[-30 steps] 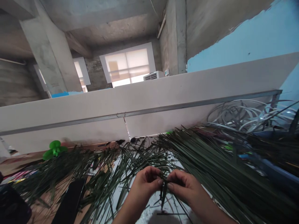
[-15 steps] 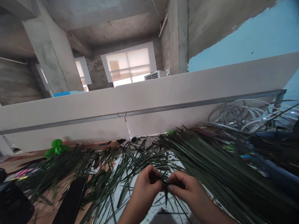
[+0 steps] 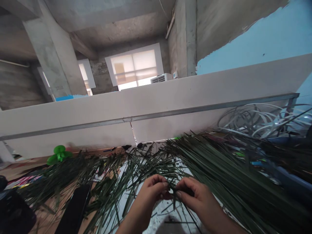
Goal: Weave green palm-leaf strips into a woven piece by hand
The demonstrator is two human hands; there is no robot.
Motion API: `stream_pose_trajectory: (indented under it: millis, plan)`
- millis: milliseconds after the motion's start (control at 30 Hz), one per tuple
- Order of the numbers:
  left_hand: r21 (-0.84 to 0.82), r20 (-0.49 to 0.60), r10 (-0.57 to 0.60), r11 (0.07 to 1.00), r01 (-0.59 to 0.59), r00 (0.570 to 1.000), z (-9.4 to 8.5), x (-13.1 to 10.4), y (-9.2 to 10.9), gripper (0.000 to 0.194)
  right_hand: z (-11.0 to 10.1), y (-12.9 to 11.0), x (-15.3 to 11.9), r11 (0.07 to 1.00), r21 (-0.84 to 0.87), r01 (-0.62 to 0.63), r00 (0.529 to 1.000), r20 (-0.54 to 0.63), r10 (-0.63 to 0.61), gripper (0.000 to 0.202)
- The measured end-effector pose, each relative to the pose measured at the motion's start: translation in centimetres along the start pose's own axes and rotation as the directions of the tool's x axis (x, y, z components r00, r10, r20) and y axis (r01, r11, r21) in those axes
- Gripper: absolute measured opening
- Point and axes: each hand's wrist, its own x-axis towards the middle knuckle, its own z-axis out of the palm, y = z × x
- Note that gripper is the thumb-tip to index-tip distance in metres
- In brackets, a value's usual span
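Close together above the white work surface (image 3: 156,224), my two hands meet around a small piece of dark green leaf strip (image 3: 174,201). My left hand (image 3: 156,191) is closed, its thumb against the curled fingers at the left side of the piece. From the right, my right hand (image 3: 192,191) pinches the same piece between thumb and forefinger. One pointed end hangs down between the hands. The fingers hide most of the piece, so its shape cannot be made out. Cut green strips (image 3: 146,167) lie scattered just beyond my hands.
Long green leaves (image 3: 219,169) form a big bundle on the right. Beyond it sit coiled pale strips (image 3: 255,122) and a blue container (image 3: 290,177). On the left are a black long object (image 3: 74,209), a dark object (image 3: 16,209) and a green propeller-shaped item (image 3: 59,154). A white partition (image 3: 156,94) stands behind.
My left hand has shifted slightly, its thumb moving up over the fingers. My right hand stays nearly in place, still pinching the leaf strip.
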Motion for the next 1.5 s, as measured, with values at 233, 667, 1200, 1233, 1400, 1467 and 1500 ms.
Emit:
stream_pose_trajectory:
  millis: [233, 667, 1200, 1233, 1400, 1467, 1500]
  plan:
    - [-0.003, 0.021, -0.007, 1.000, 0.007, 1.000, 0.2, -0.1, 0.1, 0.017, -0.3, 0.2, -0.4, 0.991, -0.121, 0.058, 0.998, 0.017, -0.057, 0.011]
    - [0.255, -0.079, 0.172, 0.956, -0.147, 0.982, 0.8, 0.0, 0.4, 0.020, 0.1, 0.4, -0.3, 0.997, -0.077, -0.011, 0.999, -0.049, 0.007, 0.013]
    - [0.632, -0.035, 0.479, 0.691, -0.351, 0.877, 0.8, 0.0, -1.7, 0.006, 1.1, 1.7, -0.2, 0.951, 0.293, -0.102, 0.991, -0.052, 0.122, 0.012]
    - [0.640, -0.047, 0.483, 0.686, -0.345, 0.874, 0.9, 0.0, -1.9, 0.007, 1.1, 1.7, -0.2, 0.947, 0.302, -0.104, 0.991, -0.050, 0.125, 0.012]
    - [0.647, -0.062, 0.531, 0.666, -0.371, 0.845, 1.0, 0.0, -2.6, 0.006, 1.2, 1.2, -0.3, 0.938, 0.329, -0.114, 0.988, -0.058, 0.141, 0.013]
    - [0.633, -0.057, 0.566, 0.658, -0.408, 0.823, 1.0, -0.1, -2.7, 0.008, 1.3, 0.9, -0.3, 0.929, 0.347, -0.126, 0.986, -0.059, 0.156, 0.015]
    - [0.627, -0.050, 0.578, 0.653, -0.425, 0.815, 1.0, -0.2, -2.7, 0.008, 1.3, 0.8, -0.4, 0.926, 0.355, -0.128, 0.986, -0.058, 0.158, 0.016]
